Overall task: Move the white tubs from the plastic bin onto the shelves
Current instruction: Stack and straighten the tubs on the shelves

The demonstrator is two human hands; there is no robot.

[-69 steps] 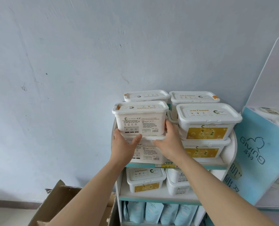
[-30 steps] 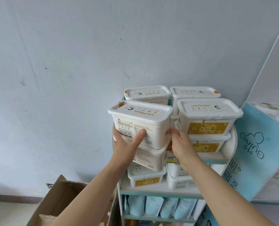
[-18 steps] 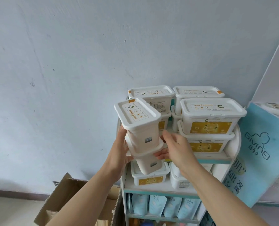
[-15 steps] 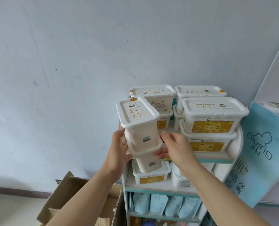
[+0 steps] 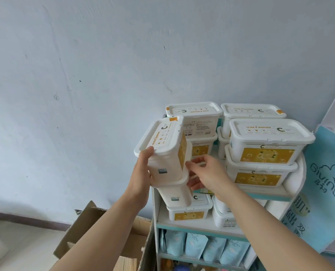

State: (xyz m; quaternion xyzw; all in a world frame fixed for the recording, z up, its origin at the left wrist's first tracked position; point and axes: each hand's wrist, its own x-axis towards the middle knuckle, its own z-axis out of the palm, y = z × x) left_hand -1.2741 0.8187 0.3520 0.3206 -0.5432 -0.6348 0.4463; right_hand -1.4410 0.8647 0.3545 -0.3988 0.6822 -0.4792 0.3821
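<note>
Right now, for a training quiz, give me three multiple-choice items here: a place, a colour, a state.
1. Where is the cardboard box? A) left of the shelves B) on the top shelf C) right of them
2. What colour are the pouches? A) red B) pale blue C) green
3. The two tubs in the left hand are: A) lidless B) lidded and stacked C) side by side
A: it stands by the shelves' left side. B: the bottom row looks pale blue. B: one lidded tub sits on the other.

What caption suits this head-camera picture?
Two stacked white tubs gripped by the left hand, touched by the right hand, beside a stocked shelf.
</note>
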